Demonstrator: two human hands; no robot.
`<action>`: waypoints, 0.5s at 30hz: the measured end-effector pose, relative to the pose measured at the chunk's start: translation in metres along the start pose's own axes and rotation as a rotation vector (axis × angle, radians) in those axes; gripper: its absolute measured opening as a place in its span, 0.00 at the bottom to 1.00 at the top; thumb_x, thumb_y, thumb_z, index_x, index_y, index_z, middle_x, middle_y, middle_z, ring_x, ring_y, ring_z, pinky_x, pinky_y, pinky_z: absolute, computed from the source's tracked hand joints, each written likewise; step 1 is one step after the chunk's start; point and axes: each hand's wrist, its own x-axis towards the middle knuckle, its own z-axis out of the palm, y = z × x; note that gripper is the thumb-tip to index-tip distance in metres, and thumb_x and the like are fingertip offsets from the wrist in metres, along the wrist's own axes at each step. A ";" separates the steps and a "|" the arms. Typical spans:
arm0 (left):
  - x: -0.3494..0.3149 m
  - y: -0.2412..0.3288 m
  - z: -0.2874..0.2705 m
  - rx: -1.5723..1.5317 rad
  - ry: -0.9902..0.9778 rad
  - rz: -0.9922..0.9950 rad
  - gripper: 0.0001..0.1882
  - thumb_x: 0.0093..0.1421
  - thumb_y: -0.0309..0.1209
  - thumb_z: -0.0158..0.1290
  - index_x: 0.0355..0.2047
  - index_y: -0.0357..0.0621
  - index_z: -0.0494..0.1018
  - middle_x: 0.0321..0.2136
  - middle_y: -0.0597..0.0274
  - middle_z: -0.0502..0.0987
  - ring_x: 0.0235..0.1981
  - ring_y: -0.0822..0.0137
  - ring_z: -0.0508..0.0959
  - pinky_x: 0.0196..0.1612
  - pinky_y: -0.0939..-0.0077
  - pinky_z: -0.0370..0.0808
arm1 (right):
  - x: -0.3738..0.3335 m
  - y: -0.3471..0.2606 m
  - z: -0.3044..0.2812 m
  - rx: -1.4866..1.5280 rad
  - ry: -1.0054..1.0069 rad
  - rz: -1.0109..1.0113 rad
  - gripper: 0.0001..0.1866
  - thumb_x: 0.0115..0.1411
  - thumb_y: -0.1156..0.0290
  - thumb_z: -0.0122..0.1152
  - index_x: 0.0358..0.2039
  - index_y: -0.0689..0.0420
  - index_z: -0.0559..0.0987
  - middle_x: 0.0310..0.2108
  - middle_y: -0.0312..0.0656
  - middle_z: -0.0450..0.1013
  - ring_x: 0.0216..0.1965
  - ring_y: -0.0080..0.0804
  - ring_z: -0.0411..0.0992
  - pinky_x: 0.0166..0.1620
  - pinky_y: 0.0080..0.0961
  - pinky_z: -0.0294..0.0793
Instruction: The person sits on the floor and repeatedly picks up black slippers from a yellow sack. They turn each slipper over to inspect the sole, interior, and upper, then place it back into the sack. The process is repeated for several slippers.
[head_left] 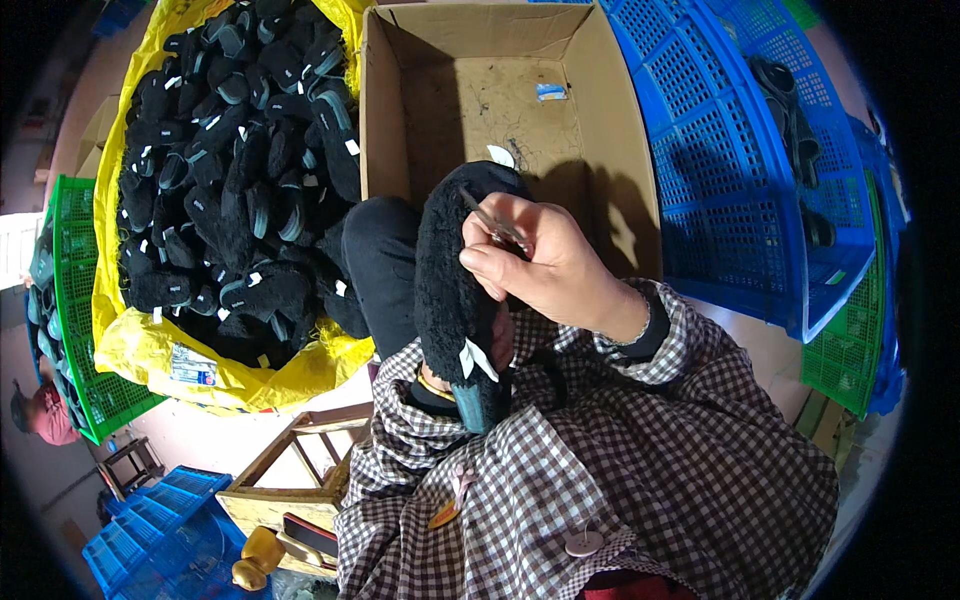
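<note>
A black fuzzy slipper with a grey-blue edge at its near end lies lengthwise over my lap. White tags stick out at its far and near ends. My left hand holds it from beneath and is mostly hidden behind it. Above the slipper's far half, my right hand is closed around small metal thread snips. Their blades point to the upper left over the fuzzy surface. Whether the tips touch the pile, I cannot tell.
Ahead stands an open cardboard box with loose threads and a small blue packet on its bottom. At left, a yellow sack is heaped with black slippers. Blue crates are at right; a wooden stool is near left.
</note>
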 end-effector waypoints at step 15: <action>0.001 0.014 0.036 -0.092 -0.005 -0.059 0.32 0.59 0.58 0.45 0.48 0.42 0.62 0.25 0.60 0.67 0.21 0.65 0.68 0.19 0.72 0.64 | -0.011 0.023 -0.012 -0.933 0.183 -0.317 0.19 0.58 0.54 0.60 0.33 0.56 0.69 0.21 0.40 0.73 0.23 0.35 0.75 0.24 0.27 0.73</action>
